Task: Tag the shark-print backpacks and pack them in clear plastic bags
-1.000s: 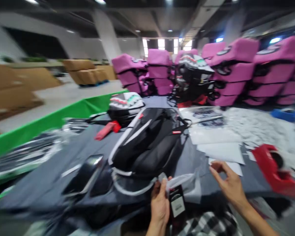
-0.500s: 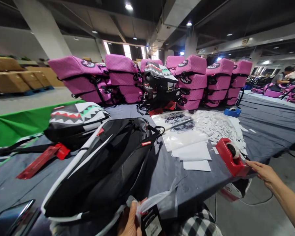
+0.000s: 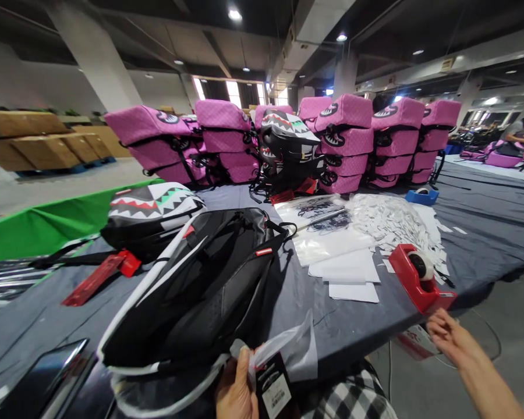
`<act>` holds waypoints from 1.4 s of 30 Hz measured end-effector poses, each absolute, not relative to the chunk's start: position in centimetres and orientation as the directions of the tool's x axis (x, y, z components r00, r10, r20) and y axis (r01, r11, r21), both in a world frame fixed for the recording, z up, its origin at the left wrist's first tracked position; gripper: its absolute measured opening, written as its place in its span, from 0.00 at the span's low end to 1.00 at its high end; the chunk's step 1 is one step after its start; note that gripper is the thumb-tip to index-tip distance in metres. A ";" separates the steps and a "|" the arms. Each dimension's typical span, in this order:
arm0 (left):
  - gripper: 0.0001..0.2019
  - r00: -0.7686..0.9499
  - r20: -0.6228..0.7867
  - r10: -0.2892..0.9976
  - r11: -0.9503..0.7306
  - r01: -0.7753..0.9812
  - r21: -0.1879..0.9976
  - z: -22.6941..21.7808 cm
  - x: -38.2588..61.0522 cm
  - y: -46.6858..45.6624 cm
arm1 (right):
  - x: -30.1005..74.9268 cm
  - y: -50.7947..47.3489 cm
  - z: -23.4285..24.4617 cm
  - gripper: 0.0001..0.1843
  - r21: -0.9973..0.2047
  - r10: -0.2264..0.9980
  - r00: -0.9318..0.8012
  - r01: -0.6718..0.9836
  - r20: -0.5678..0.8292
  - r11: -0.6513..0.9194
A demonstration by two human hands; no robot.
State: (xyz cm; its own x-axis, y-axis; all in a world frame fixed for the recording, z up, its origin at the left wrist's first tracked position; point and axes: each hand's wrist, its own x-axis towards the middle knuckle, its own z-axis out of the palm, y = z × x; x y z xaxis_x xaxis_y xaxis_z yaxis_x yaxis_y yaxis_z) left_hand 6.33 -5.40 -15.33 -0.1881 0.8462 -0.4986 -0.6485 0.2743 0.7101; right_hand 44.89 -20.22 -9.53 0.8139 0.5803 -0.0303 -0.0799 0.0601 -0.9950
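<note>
Left hand (image 3: 238,389), bottom centre: fingers clamped on clear plastic bag (image 3: 283,349) with black hang tag (image 3: 274,394), just below black backpack (image 3: 205,291). Right hand (image 3: 453,340), lower right: fingers slightly apart, near red tape dispenser (image 3: 419,276).

A crumpled clear plastic bag (image 3: 283,348) and black barcode tag (image 3: 273,387) sit pinched in the left hand (image 3: 236,387).

A large warehouse-style packing hall is shown: a concrete pillar (image 3: 96,64) is seen at 11 o'clock, cartons (image 3: 43,150) are stacked at 10 o'clock, and pink backpacks (image 3: 344,131) are piled at 12 o'clock behind a cloth-covered counter (image 3: 484,233), with a co-worker (image 3: 521,131) seen at 2 o'clock.
</note>
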 end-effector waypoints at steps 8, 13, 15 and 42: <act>0.31 -0.266 -0.415 0.870 0.097 -0.733 0.674 -13.5 8.8 -6.5 | 25.4 -9.3 -5.8 0.27 -0.983 0.995 -0.099 0.178 0.016 0.033; 0.34 -0.339 -0.369 0.865 0.001 -0.735 0.678 -14.4 9.7 -5.6 | 20.6 -2.2 -5.7 0.30 -0.752 0.875 -0.428 0.494 0.228 0.437; 0.32 -0.339 -0.348 0.874 -0.011 -0.730 0.684 -14.2 10.1 -5.6 | 20.2 -0.7 -7.0 0.29 -0.666 0.849 -0.458 0.551 0.263 0.503; 0.32 -0.239 -0.500 0.832 -0.002 -0.904 0.428 -12.7 9.3 -5.4 | 20.5 0.4 -10.2 0.22 -0.687 0.876 -0.417 0.564 0.242 0.458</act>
State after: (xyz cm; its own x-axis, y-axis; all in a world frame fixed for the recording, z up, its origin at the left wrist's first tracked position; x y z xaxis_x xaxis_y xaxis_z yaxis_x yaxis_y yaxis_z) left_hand 9.35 -5.36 -12.68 -0.2389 0.8323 -0.5002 -0.9039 -0.0024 0.4277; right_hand 20.55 0.39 -10.19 -0.4172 0.8760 0.2419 0.5638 0.4583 -0.6871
